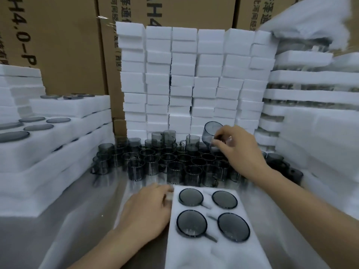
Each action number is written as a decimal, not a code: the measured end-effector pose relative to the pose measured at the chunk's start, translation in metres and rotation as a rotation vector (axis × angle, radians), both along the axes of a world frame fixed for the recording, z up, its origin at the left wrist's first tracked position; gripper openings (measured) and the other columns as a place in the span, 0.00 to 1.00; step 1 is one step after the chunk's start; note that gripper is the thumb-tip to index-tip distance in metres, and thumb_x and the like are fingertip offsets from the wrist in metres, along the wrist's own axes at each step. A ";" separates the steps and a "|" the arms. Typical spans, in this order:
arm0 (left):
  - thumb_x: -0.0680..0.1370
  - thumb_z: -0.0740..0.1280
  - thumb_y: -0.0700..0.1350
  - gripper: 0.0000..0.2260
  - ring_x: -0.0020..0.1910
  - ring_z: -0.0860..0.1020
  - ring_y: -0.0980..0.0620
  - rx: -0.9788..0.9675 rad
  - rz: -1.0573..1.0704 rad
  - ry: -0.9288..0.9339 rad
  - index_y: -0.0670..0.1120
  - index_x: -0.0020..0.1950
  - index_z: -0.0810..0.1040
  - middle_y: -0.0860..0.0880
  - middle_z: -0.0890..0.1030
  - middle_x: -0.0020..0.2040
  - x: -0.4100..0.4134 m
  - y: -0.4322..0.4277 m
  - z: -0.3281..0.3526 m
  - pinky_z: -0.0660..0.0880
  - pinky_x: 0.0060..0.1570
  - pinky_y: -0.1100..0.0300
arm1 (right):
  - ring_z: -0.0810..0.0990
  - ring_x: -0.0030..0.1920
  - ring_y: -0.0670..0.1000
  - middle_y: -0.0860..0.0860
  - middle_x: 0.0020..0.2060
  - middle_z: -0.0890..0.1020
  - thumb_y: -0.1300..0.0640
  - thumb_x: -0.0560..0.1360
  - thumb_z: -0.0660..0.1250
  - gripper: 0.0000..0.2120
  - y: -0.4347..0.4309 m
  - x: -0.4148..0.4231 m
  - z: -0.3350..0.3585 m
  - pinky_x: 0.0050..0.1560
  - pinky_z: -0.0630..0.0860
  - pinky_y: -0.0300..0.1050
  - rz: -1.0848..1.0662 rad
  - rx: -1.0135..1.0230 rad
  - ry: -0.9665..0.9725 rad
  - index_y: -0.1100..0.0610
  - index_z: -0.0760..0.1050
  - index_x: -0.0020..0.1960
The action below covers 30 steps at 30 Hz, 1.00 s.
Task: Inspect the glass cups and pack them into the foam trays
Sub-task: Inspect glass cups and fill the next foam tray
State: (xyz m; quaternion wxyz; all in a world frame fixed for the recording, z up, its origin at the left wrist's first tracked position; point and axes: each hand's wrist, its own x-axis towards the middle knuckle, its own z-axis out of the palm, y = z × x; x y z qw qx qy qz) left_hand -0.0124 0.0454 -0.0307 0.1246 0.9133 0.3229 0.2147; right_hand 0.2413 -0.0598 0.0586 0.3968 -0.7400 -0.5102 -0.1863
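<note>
Right at the near edge of the worktop (81,226) lies a foam tray (209,247), four smoky glass cups (192,224) seated in its pockets, two by two, bases up. The left hand (144,212) sits against the tray's left edge, fingers curled at the far corner; the blur won't let me say whether they pinch the foam or merely touch it. Behind the tray stands a crowd of loose cups (171,162), too many and too smeared to count. Above them the right hand (240,150) grips one tilted cup (210,133), fingertips at its handle, lifted clear of the rest. Along the back edge, six columns of foam blocks (194,80); filled trays (44,136) stacked left, cardboard boxes (64,45) behind.
</note>
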 end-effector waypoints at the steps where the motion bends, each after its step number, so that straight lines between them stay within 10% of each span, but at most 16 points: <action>1: 0.85 0.62 0.51 0.13 0.60 0.78 0.61 -0.097 0.009 -0.110 0.66 0.67 0.77 0.65 0.80 0.63 0.002 -0.004 0.003 0.77 0.57 0.53 | 0.78 0.42 0.42 0.41 0.43 0.78 0.47 0.80 0.73 0.05 -0.018 -0.013 -0.001 0.41 0.71 0.39 0.024 0.017 0.014 0.40 0.77 0.50; 7: 0.82 0.73 0.41 0.22 0.63 0.77 0.68 -0.365 -0.207 -0.656 0.67 0.66 0.77 0.69 0.80 0.61 0.004 -0.040 0.024 0.78 0.65 0.54 | 0.79 0.44 0.45 0.40 0.44 0.79 0.52 0.79 0.74 0.08 -0.085 -0.083 -0.021 0.44 0.74 0.39 0.113 0.076 0.036 0.40 0.78 0.53; 17: 0.78 0.79 0.42 0.27 0.68 0.79 0.57 -0.140 -0.393 -0.743 0.58 0.74 0.76 0.61 0.81 0.65 0.001 -0.069 0.033 0.75 0.59 0.69 | 0.82 0.48 0.54 0.49 0.47 0.82 0.64 0.78 0.75 0.08 -0.099 -0.096 -0.048 0.42 0.81 0.55 0.140 0.147 -0.272 0.56 0.85 0.56; 25: 0.80 0.75 0.38 0.36 0.70 0.78 0.56 -0.083 -0.506 -0.798 0.61 0.83 0.66 0.58 0.71 0.76 -0.001 -0.082 0.035 0.81 0.50 0.67 | 0.81 0.54 0.38 0.34 0.51 0.77 0.60 0.77 0.75 0.22 -0.101 -0.103 -0.044 0.56 0.73 0.29 0.233 0.440 -0.013 0.40 0.69 0.60; 30: 0.80 0.73 0.37 0.38 0.70 0.79 0.53 0.014 -0.543 -0.756 0.58 0.85 0.62 0.59 0.66 0.81 -0.004 -0.081 0.035 0.83 0.47 0.60 | 0.83 0.53 0.41 0.33 0.52 0.80 0.62 0.76 0.76 0.25 -0.102 -0.101 -0.033 0.56 0.74 0.30 0.224 0.500 0.068 0.37 0.70 0.58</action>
